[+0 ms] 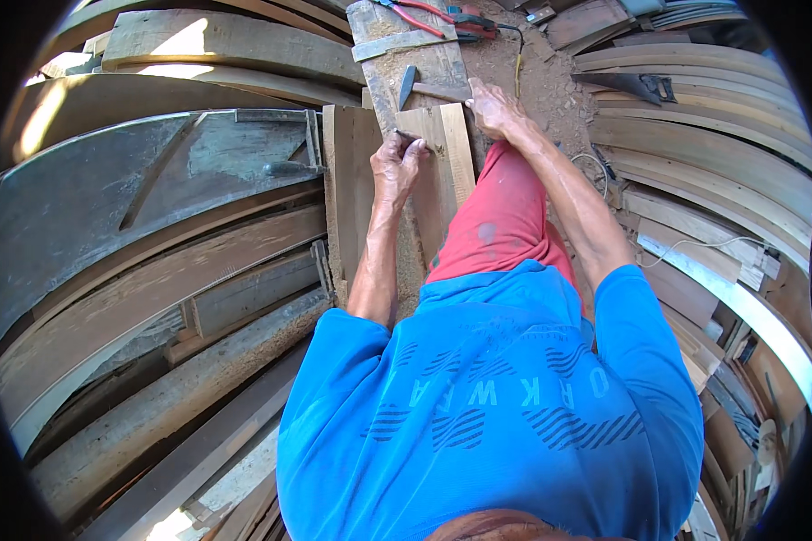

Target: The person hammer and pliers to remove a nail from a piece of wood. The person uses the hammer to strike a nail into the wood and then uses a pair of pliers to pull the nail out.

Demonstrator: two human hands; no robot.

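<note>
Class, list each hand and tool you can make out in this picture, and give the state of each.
Left hand: closed, pinching a small dark tool.
Small dark tool: held, mostly hidden.
Right hand: closed on the hammer's handle end.
Hammer: held, head toward the left.
Red-handled pliers: lying, not held.
Handsaw: lying on boards, not held.

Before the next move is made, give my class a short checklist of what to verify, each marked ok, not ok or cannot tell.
1. Hammer held by its handle in the right hand: ok.
2. Small dark tool held in the left hand: ok.
3. Hammer head apart from the left hand: ok.
4. Tool's tip seated on the wooden board: cannot tell.
5. Handsaw away from both hands: ok.
</note>
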